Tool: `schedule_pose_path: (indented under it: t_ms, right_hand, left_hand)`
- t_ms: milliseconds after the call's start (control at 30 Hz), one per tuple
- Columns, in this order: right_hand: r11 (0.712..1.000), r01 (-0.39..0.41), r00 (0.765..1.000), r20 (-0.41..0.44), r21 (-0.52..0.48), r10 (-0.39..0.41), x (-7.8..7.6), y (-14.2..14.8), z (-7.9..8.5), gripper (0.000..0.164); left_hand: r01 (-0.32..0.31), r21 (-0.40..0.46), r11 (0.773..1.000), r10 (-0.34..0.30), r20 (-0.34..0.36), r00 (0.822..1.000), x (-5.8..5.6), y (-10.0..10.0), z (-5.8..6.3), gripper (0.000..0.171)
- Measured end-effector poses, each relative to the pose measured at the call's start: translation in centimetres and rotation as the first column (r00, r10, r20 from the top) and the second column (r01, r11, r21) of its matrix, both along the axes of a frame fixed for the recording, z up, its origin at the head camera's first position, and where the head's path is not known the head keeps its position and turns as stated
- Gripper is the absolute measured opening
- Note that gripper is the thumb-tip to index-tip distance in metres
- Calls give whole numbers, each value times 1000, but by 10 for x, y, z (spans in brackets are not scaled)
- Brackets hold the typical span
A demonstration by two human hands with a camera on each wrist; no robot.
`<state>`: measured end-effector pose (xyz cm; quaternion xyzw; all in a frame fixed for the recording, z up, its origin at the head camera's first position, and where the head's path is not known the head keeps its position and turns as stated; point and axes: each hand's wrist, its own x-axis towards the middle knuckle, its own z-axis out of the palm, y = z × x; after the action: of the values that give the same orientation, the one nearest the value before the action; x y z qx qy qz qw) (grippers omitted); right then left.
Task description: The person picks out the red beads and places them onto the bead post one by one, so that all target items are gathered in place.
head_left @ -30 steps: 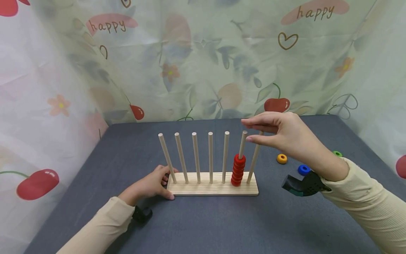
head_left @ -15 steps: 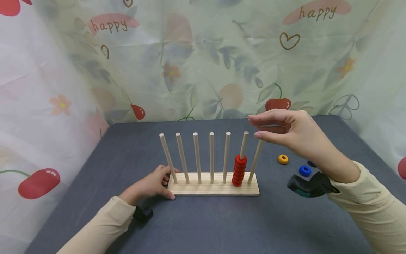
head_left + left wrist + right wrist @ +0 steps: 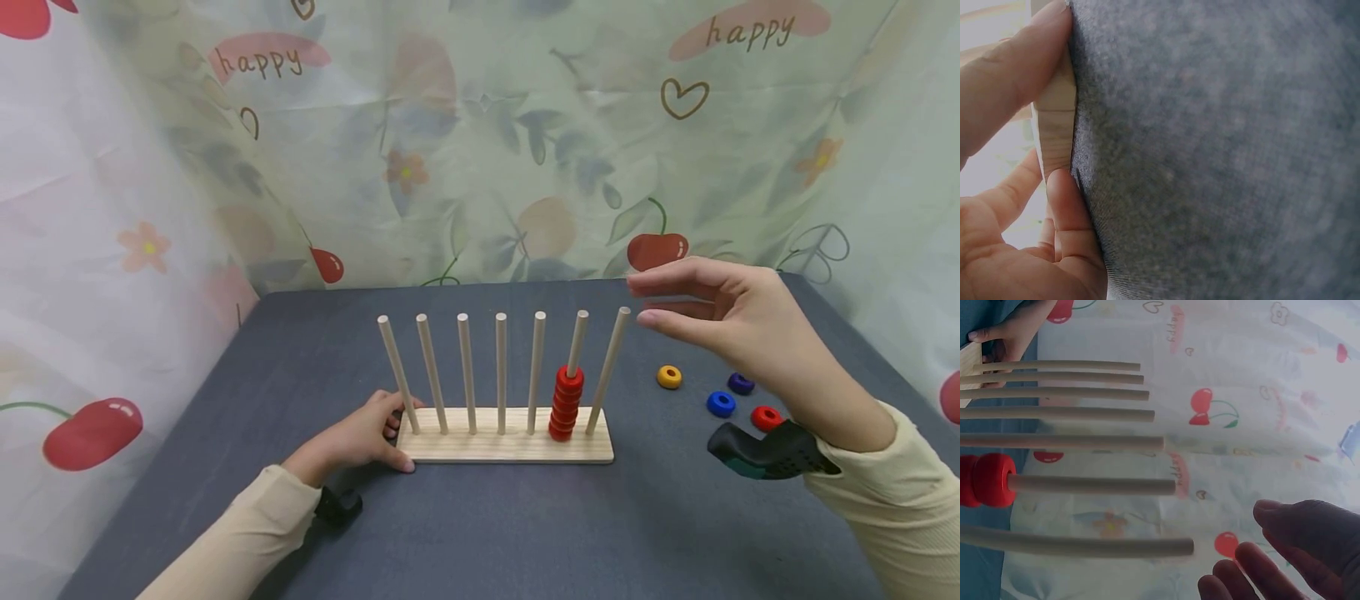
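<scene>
A pale wooden base (image 3: 510, 452) carries a row of several upright pegs. Red rings (image 3: 566, 407) are stacked on the lower part of the second peg from the right. The other pegs, including the rightmost peg (image 3: 609, 367), bear no rings. My left hand (image 3: 358, 433) grips the left end of the base, thumb at the front corner and fingers behind. In the left wrist view the base's end (image 3: 1057, 134) sits between thumb and fingers. My right hand (image 3: 731, 308) hovers just right of the rightmost peg's tip, holding nothing, thumb and fingers apart.
On the dark table (image 3: 495, 533), right of the base, lie a yellow ring (image 3: 667, 383), a blue ring (image 3: 721, 411), a purple ring (image 3: 741, 387) and a loose red ring (image 3: 767, 426). The right forearm partly covers this area. A patterned curtain (image 3: 480, 167) stands behind the table.
My right hand has moved right, from above the two rightmost pegs to beyond the last one, uncovering the purple and loose red rings. The left hand and base have stayed put.
</scene>
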<state>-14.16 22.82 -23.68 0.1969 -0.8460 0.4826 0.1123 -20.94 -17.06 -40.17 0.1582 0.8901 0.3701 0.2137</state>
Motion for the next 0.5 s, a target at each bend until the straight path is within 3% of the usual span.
schedule_pose_path:
  t_ms: [300,500]
  right_hand:
    - [997,39,999,11,-71,-38,3,24,-8,32]
    - [994,98,995,16,-46,-97,5,35,-14,33]
  left_hand:
    - [-6,2,1000,6,-3,1000,-1,0,-1,77]
    - [-2,-4,1000,2,-3,1000,-1,0,-1,77]
